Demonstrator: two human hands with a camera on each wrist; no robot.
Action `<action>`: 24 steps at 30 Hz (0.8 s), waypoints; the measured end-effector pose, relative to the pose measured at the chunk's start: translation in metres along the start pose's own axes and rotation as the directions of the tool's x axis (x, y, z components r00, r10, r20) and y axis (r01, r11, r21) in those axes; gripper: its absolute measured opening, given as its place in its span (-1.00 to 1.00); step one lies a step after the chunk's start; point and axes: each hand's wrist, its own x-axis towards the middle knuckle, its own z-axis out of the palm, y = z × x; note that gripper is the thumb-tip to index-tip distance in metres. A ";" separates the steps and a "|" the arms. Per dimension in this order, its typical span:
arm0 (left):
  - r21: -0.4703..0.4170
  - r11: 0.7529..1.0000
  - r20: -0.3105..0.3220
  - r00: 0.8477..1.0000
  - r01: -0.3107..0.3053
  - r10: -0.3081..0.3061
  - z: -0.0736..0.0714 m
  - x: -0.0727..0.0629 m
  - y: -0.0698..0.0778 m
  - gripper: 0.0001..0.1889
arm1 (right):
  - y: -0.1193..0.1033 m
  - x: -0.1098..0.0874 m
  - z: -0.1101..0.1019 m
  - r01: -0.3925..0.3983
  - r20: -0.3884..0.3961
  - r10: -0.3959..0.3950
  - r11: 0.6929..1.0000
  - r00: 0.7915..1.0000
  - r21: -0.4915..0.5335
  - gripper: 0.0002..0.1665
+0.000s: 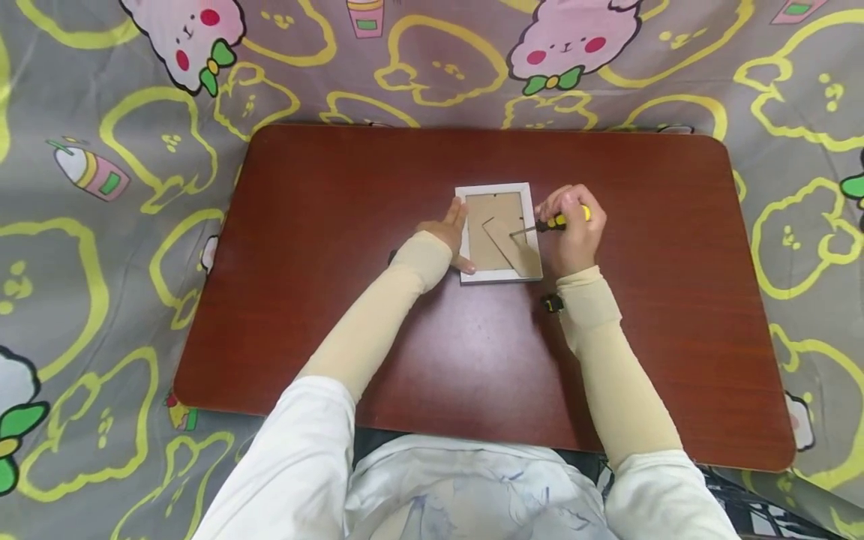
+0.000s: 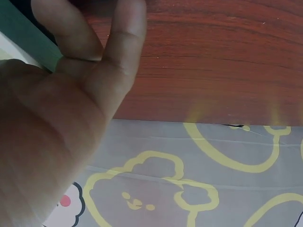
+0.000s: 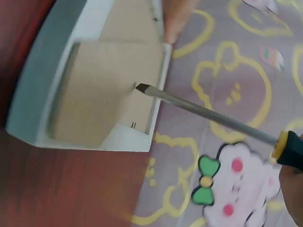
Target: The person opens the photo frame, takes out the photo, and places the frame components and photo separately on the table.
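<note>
The left hand, fingers extended, lay along the frame, probably steadying it; the right hand gripped a screwdriver, tip at the cardboard back.

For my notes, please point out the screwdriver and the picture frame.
Screwdriver (image 3: 208, 113): right wrist view, middle of its metal shaft.
Picture frame (image 1: 491, 276): head view, its white near border.

head view high, looking down, wrist views close, head and right sharing screwdriver
</note>
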 end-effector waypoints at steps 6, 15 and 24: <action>-0.025 1.000 0.001 1.000 -0.012 0.012 0.001 -0.002 -0.003 0.32 | 0.004 -0.002 0.017 0.019 0.121 0.032 0.915 0.992 -0.402 -0.62; -0.012 1.000 -0.013 1.000 -0.008 0.008 -0.003 -0.005 -0.002 0.32 | 0.000 -0.017 -0.007 -0.023 0.269 0.282 0.728 0.921 -0.685 -0.96; -0.009 1.000 0.005 1.000 -0.001 0.001 0.001 -0.003 0.000 0.33 | 0.009 -0.034 -0.020 0.298 0.511 0.252 0.574 0.822 -0.763 -0.90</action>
